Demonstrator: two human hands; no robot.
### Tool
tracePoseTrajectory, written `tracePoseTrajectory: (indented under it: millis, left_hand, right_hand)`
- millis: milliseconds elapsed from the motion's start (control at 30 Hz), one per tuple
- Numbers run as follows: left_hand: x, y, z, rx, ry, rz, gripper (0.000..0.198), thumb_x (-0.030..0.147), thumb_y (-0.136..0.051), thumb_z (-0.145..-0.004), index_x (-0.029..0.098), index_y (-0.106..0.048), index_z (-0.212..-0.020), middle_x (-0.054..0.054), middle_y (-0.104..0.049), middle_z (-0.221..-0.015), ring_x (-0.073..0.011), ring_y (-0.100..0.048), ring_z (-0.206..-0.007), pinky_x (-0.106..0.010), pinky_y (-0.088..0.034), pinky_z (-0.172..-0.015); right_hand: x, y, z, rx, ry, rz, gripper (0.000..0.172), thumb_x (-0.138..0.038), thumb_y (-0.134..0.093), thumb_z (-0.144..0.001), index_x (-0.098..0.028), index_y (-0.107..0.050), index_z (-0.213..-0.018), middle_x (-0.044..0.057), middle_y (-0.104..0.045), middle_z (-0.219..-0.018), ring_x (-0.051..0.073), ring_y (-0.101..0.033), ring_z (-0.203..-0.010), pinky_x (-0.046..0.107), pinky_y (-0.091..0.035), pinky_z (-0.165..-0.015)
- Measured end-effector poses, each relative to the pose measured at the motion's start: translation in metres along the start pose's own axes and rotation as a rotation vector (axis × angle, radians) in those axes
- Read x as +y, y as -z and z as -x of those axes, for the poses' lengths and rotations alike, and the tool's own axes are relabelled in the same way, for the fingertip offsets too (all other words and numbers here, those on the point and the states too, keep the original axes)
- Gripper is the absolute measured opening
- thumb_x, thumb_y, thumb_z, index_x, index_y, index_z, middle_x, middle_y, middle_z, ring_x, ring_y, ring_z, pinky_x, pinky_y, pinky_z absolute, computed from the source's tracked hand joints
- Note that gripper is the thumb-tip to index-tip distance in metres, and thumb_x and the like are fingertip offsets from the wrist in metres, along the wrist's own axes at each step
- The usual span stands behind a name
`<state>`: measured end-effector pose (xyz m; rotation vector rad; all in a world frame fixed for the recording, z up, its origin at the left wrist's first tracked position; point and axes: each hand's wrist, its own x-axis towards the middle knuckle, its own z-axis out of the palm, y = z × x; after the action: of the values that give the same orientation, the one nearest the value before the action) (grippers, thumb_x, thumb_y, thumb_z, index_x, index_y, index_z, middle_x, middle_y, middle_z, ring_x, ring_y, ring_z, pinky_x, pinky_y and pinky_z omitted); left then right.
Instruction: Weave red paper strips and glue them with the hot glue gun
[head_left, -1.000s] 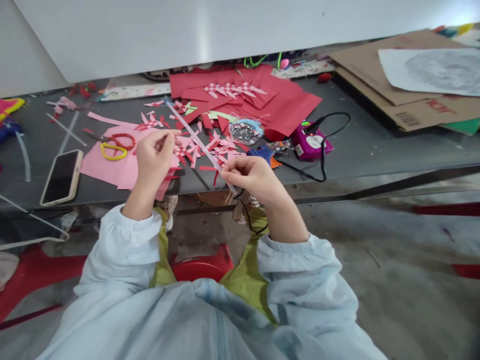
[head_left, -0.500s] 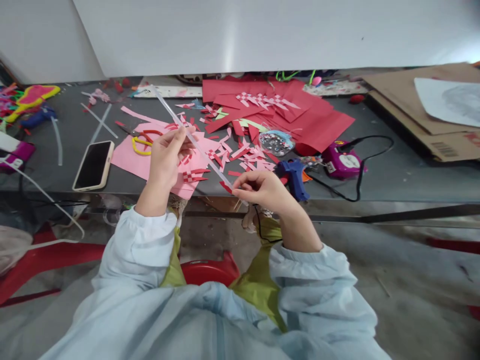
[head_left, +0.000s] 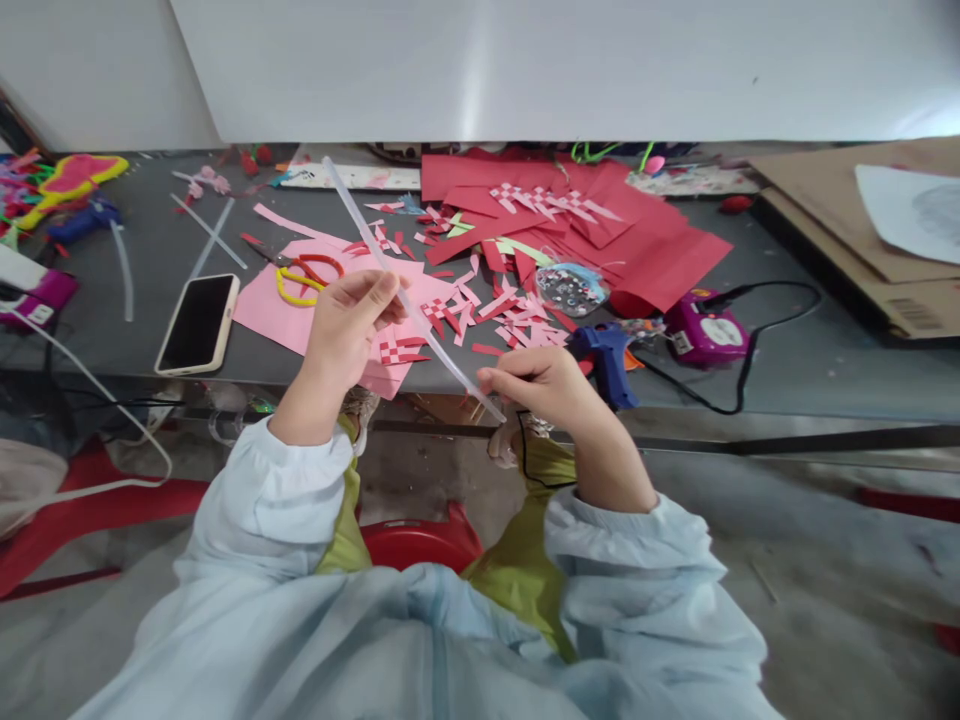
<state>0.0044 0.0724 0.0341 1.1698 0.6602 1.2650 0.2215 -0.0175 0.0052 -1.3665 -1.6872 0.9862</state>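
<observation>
My left hand (head_left: 345, 325) is closed round the middle of a long translucent glue stick (head_left: 450, 362), which slants from upper left to lower right above the table edge. My right hand (head_left: 544, 385) is at its lower end, thumb and finger pinched right beside the stick. What they pinch, if anything, is hidden. Beneath the left hand lie pink paper sheets (head_left: 274, 325), with red-and-yellow-handled scissors (head_left: 309, 278) on them. Cut red and pink paper pieces (head_left: 517, 315) are scattered past the hands. A blue glue gun (head_left: 609, 365) lies just right of my right hand.
Red paper sheets (head_left: 660, 250) and a bag of small beads (head_left: 571, 290) lie behind. A purple box (head_left: 709, 330) trails a black cable. Cardboard (head_left: 810, 210) is at right, a phone (head_left: 197, 325) at left. A red stool (head_left: 424, 540) stands below.
The red paper piece seen at my right fingertips no longer shows there. The glue stick's lower end now shows past those fingers. The view has shifted slightly.
</observation>
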Motion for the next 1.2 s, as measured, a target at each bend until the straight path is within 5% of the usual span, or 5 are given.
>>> tracePoseTrajectory:
  millis: [300,533,833,1033,1200]
  left_hand:
    - [-0.005,-0.007,0.011,-0.087,-0.029,-0.092,0.03,0.05,-0.083,-0.071,0.021,-0.075,-0.072,0.003,-0.067,-0.062,-0.006,-0.06,-0.057,-0.017,-0.05,-0.057]
    - [-0.008,-0.021,0.03,-0.321,-0.027,-0.489,0.029,0.045,-0.074,-0.082,0.017,-0.07,-0.076,-0.002,-0.069,-0.072,-0.0118,-0.063,-0.067,-0.023,-0.051,-0.063]
    - [-0.017,-0.034,0.047,-0.532,-0.21,-0.837,0.011,0.027,-0.07,-0.086,0.018,-0.07,-0.08,0.0,-0.071,-0.076,-0.0107,-0.064,-0.068,-0.02,-0.048,-0.062]
    - [-0.025,-0.03,0.05,-0.588,-0.268,-0.946,0.01,0.027,-0.067,-0.09,0.018,-0.071,-0.086,-0.002,-0.074,-0.084,-0.0128,-0.067,-0.077,-0.023,-0.05,-0.072]
    - [-0.027,-0.03,0.051,-0.594,-0.294,-0.976,0.011,0.026,-0.065,-0.09,0.018,-0.071,-0.086,-0.003,-0.075,-0.085,-0.0139,-0.069,-0.077,-0.024,-0.051,-0.072]
  right_hand:
    - [0.0,-0.004,-0.001,0.149,0.062,0.092,0.03,-0.037,-0.073,-0.074,-0.013,-0.067,-0.056,0.0,-0.053,-0.046,0.006,-0.039,-0.045,0.023,-0.026,-0.044]
    - [-0.005,-0.003,-0.011,0.364,0.095,-0.313,0.03,-0.044,-0.068,-0.083,-0.015,-0.077,-0.08,-0.002,-0.055,-0.052,0.005,-0.037,-0.043,0.021,-0.028,-0.042]
    - [0.0,-0.002,-0.017,0.4,0.336,-0.721,0.022,-0.042,-0.081,-0.073,-0.024,-0.074,-0.083,-0.004,-0.063,-0.068,0.002,-0.039,-0.044,0.018,-0.035,-0.043]
    - [-0.005,0.002,-0.015,0.406,0.47,-0.634,0.015,-0.033,-0.079,-0.077,-0.022,-0.07,-0.08,-0.002,-0.065,-0.077,0.006,-0.057,-0.064,0.02,-0.048,-0.057]
    - [-0.006,0.003,-0.013,0.428,0.539,-0.44,0.024,-0.044,-0.077,-0.077,-0.022,-0.067,-0.076,-0.001,-0.06,-0.074,0.01,-0.056,-0.072,0.023,-0.048,-0.061]
